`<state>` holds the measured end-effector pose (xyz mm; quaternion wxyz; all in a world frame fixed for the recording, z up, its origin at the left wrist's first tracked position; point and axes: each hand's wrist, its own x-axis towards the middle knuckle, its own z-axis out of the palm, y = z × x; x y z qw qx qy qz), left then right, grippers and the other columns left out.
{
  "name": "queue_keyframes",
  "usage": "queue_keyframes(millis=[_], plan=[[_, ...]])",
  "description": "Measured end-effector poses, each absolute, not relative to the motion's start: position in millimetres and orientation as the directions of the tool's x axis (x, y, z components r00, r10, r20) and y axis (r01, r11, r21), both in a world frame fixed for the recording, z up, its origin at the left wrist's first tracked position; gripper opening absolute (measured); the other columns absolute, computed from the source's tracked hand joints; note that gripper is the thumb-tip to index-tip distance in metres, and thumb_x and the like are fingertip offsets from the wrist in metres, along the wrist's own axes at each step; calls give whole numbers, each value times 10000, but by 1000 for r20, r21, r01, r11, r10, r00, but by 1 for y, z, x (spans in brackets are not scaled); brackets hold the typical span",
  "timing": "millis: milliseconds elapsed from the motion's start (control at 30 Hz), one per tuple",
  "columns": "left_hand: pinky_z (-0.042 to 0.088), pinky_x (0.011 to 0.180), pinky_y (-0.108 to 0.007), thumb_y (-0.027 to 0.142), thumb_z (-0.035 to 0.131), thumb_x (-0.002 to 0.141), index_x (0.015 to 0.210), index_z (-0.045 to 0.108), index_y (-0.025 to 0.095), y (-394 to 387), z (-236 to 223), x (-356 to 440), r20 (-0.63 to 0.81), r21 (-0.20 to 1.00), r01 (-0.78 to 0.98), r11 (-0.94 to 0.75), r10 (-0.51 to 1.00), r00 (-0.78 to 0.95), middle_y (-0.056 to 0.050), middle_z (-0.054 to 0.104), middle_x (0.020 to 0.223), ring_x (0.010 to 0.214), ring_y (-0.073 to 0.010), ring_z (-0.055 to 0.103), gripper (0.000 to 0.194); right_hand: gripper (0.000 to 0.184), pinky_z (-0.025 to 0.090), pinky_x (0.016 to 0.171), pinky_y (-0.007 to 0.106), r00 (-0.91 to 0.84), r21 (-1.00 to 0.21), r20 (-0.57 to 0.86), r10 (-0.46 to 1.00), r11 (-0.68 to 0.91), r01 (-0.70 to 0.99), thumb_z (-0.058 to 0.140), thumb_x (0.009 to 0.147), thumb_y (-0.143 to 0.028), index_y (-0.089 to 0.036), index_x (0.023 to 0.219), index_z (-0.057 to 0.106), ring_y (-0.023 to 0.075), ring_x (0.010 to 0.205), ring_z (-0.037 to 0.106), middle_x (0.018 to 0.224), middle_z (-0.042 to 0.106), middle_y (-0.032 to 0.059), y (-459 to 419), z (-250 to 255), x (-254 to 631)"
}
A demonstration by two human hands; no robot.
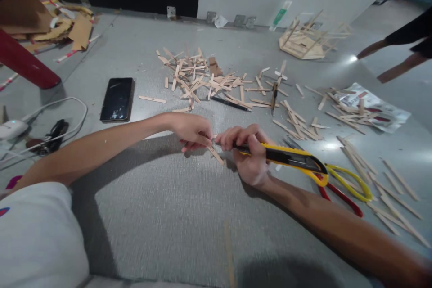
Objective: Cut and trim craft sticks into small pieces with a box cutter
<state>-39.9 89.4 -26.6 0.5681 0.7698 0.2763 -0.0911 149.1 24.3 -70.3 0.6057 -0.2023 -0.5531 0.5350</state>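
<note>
Near the middle of the grey tabletop, my left hand (192, 129) pinches a short wooden craft stick (216, 155) that points down and to the right. My right hand (248, 150) is wrapped round a yellow and black utility knife (292, 158), its handle end pointing right. The fingers of my right hand almost meet my left fingertips at the stick. The knife's blade is hidden behind my fingers. Just right of the knife's handle lie pliers with yellow and red handles (349, 182).
A heap of cut craft sticks (192, 74) lies beyond my hands, with a black pen (231, 103) and another cutter (274, 98). A phone (117, 100) is on the left, a stick framework (303, 42) at the back right. Another person's legs (398, 56) show far right.
</note>
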Motion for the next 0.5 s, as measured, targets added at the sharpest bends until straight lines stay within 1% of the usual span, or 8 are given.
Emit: queue_keyframes(millis=[133, 233, 400, 500], plan=[[460, 432, -205, 318, 509, 996, 683, 547, 161, 96, -31, -44, -458, 842, 517, -155, 302, 836, -26, 642, 583, 479, -145, 657, 353, 330, 514, 662, 385, -209, -844, 447, 870, 333, -420, 501, 1004, -380, -251, 701, 480, 160, 570, 483, 584, 470, -40, 26, -71, 148], [475, 433, -200, 305, 510, 1000, 675, 547, 159, 96, -33, -44, -452, 849, 510, -142, 306, 838, -23, 637, 569, 478, -141, 657, 358, 359, 506, 643, 373, -259, -852, 439, 860, 307, -425, 512, 1004, -394, -246, 684, 446, 152, 554, 476, 575, 449, -44, 24, -70, 148], [486, 439, -209, 323, 530, 995, 677, 558, 157, 96, -36, -45, -404, 875, 460, -152, 295, 866, -20, 644, 581, 473, -140, 661, 360, 367, 513, 646, 377, -288, -867, 419, 861, 286, -408, 517, 1008, -402, -245, 685, 442, 145, 537, 455, 573, 429, -49, 22, -69, 146], [486, 445, -223, 340, 552, 983, 684, 555, 165, 97, -38, -45, -404, 878, 459, -140, 297, 865, -14, 649, 576, 467, -144, 659, 346, 353, 521, 656, 381, -295, -870, 404, 866, 265, -415, 529, 1005, -397, -247, 698, 442, 140, 530, 443, 575, 423, -56, 23, -69, 146]])
